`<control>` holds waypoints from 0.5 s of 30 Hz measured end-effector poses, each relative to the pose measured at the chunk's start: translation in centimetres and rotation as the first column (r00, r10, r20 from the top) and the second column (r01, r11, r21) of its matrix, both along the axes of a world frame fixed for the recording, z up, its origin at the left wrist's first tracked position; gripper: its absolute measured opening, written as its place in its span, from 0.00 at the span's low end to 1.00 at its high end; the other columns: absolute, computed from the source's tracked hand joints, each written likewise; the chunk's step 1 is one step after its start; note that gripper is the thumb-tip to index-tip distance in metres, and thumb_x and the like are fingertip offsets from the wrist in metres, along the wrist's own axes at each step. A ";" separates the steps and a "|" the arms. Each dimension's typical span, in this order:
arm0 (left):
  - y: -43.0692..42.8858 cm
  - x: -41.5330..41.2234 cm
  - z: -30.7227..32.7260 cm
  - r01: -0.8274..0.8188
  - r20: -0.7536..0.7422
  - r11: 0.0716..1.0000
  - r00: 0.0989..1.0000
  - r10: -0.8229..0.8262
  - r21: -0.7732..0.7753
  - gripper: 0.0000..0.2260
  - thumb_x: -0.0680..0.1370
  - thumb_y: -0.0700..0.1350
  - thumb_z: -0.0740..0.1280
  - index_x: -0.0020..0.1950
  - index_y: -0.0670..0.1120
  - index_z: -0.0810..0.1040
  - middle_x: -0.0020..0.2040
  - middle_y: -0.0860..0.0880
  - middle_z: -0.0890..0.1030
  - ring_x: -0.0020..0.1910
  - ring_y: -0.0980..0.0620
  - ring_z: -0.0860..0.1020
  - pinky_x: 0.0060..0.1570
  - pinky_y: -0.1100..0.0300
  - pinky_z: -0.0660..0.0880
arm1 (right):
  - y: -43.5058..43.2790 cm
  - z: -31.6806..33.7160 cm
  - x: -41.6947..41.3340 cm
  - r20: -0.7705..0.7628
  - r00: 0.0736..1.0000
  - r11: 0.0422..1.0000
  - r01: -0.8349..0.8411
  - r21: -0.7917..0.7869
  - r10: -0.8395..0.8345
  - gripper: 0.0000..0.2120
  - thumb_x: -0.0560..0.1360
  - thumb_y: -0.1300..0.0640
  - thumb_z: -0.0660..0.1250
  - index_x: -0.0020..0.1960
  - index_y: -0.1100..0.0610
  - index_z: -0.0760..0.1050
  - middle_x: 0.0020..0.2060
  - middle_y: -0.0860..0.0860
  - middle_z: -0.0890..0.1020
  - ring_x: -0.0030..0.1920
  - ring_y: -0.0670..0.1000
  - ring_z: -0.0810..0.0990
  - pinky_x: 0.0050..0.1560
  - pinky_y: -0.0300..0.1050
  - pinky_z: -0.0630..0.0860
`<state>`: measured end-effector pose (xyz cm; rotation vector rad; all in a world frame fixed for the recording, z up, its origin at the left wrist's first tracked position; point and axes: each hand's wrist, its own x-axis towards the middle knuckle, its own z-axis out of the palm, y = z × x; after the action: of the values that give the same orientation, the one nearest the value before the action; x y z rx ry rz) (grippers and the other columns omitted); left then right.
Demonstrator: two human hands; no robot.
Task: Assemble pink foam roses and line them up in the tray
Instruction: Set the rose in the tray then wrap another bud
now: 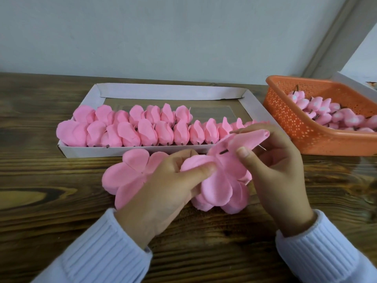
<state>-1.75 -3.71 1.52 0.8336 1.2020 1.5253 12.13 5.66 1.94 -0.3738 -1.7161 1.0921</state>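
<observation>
Assembly of one rose is judged to be in hand. A pink foam bud point(253, 137) is pinched between the thumb and fingers of the right hand point(279, 170), just above the bench point(51, 201) and in front of the tray point(114, 151). Its dark stem point(223, 152) is seen against a petal layer point(216, 186), which is gripped under the thumb of the left hand point(163, 186). Both hands are held close together, palms turned inward, wrists low over the bench. A second flat petal piece point(126, 174) is seen lying beside the left hand. Next, the layer would probably need to be pushed up the stem and cupped round the bud, gently, since foam is easily creased. Two rows of finished roses point(146, 133) are lined up in the tray, the far row only partly filled. More buds are heaped in an orange basket point(306, 129) at the right.
</observation>
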 end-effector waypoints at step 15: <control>0.3 -0.3 -0.8 -0.122 0.091 0.987 0.987 0.131 -0.102 0.06 0.79 0.37 0.65 0.53 0.46 0.77 0.45 0.48 0.84 0.45 0.52 0.83 0.41 0.58 0.81 | -0.5 -0.2 -0.1 -0.107 0.992 0.997 0.070 0.014 -0.068 0.10 0.71 0.60 0.74 0.50 0.56 0.76 0.45 0.42 0.83 0.47 0.43 0.82 0.47 0.36 0.76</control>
<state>-2.09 -3.37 0.72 0.6226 1.2660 1.5780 11.99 5.13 1.73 -0.3545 -1.6060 1.0284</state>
